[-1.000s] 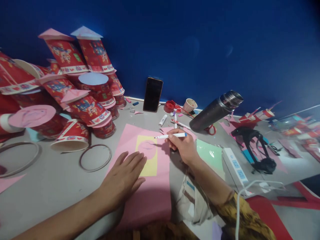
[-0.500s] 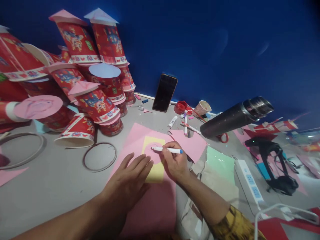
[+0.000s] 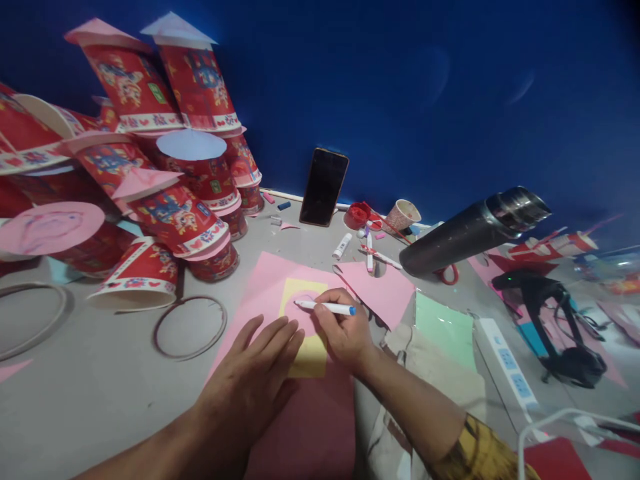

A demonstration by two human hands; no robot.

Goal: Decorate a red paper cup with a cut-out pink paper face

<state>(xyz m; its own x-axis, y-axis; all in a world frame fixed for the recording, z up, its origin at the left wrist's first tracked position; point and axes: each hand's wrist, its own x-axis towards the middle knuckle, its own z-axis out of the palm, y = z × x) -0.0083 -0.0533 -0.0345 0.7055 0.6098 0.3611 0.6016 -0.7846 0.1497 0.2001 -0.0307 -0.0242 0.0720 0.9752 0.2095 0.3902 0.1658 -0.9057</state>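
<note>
My right hand [image 3: 345,330] holds a white marker [image 3: 330,308] with a blue end, its tip on a pink paper piece [image 3: 306,320]. That piece lies over a yellow sheet [image 3: 310,360], which rests on a larger pink sheet [image 3: 310,420]. Flat on the papers, to the left of the marker, is my left hand [image 3: 260,360], fingers stretched out and slightly apart, holding nothing. Part of the yellow sheet and the pink piece is hidden by my hands.
Stacked red paper cups [image 3: 190,160] fill the left side. A phone [image 3: 324,187] leans against the blue wall. At the right are a dark flask [image 3: 450,240], a green sheet [image 3: 445,327], a power strip [image 3: 507,360] and a black strap device [image 3: 565,333]. A ring [image 3: 190,327] lies left.
The view has shifted slightly, so the cups appear farther left. The marker tip has moved a little left and lies at a different angle. My left hand stays flat on the papers.
</note>
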